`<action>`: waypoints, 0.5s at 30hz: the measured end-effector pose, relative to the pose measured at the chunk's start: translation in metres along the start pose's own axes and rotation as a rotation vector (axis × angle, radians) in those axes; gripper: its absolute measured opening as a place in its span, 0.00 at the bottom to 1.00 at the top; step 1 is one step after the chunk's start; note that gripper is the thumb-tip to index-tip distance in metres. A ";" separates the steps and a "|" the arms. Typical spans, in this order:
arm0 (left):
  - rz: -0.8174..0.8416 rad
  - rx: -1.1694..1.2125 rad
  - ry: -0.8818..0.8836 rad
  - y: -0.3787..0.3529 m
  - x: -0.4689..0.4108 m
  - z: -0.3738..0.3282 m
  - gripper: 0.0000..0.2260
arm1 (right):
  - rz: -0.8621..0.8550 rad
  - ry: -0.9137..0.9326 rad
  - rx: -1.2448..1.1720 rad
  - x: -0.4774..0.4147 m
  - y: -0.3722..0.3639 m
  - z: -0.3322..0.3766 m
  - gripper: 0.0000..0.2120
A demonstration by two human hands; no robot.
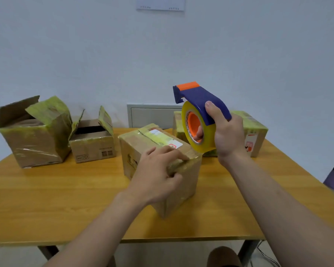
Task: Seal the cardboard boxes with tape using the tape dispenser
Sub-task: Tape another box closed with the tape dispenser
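A closed cardboard box (143,143) with a white label and yellowish tape along its top seam stands in the middle of the table. My left hand (158,176) rests on its near top edge, fingers lying on the top and thumb against the front side. My right hand (226,135) grips a blue and orange tape dispenser (197,97) holding a roll of yellow tape (204,139), raised just above the box's right corner. Fingers pass through the roll's orange core.
Two open boxes with raised, taped flaps stand at the back left: a large one (37,139) and a smaller one (94,143). Another taped box (256,132) sits behind my right hand. The wooden table (56,199) meets a white wall; a knee shows below its front edge.
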State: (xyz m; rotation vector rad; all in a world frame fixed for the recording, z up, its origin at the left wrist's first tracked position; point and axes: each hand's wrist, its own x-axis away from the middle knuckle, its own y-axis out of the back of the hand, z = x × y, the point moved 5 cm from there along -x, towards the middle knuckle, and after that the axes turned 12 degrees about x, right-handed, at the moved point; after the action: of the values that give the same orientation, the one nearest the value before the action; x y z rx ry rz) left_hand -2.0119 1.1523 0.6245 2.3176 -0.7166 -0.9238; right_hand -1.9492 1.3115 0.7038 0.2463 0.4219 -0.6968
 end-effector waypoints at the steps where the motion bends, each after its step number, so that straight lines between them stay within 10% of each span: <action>1: 0.000 0.051 -0.014 0.004 -0.001 0.004 0.16 | 0.020 -0.006 0.005 -0.001 -0.001 -0.001 0.16; 7: -0.091 0.233 0.007 0.005 -0.012 0.014 0.15 | 0.128 -0.060 0.026 -0.009 -0.003 -0.008 0.16; 15: 0.184 0.132 0.001 0.035 -0.021 0.017 0.05 | 0.334 -0.151 -0.001 -0.029 0.006 -0.007 0.20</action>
State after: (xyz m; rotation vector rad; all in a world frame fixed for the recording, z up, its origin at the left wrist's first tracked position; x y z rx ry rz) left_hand -2.0474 1.1360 0.6462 2.3172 -0.9983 -0.8139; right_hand -1.9672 1.3348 0.7116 0.2542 0.2294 -0.3842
